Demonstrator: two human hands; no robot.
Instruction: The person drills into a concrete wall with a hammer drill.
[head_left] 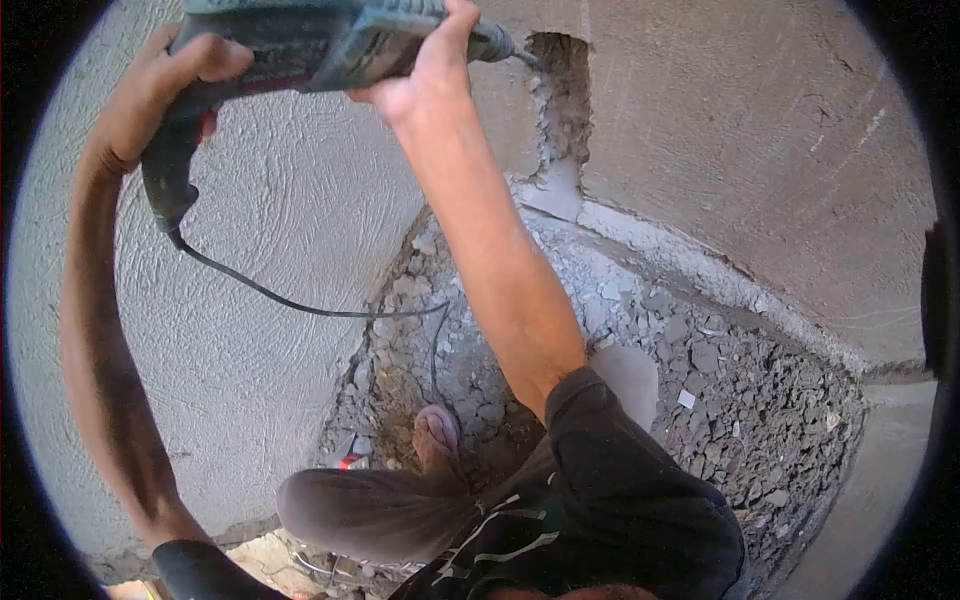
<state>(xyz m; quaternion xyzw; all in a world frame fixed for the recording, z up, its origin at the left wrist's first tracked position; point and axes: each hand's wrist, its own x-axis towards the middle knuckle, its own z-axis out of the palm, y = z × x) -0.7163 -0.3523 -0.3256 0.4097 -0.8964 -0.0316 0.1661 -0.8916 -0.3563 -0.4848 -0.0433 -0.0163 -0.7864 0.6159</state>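
Power drill held up to a slot in the wall, above a floor of rubble

The power drill (310,55) is at the top of the view, its bit (525,57) reaching the left edge of a rough slot (567,115) in the right-hand wall (740,150); whether the tip touches cannot be told. The left hand (180,80) has its fingers closed around the rear of the body, and the right hand (430,85) has its fingers curled around the front section, partly hidden by the tool.

The cord (300,308) hangs from the handle, crosses in front of the textured left-hand wall (280,200) and drops towards a sandaled foot (436,435). Loose rubble (760,430) fills the floor between the walls, with a small white square chip (686,399) lying on it. A broken pale ledge (700,255) runs along the base of the right-hand wall. The right forearm (500,260) blocks part of the rubble from sight. Near the bent knee (340,510) lies a small red object (350,461), too small to identify. A dark shape (938,300) stands at the right edge.
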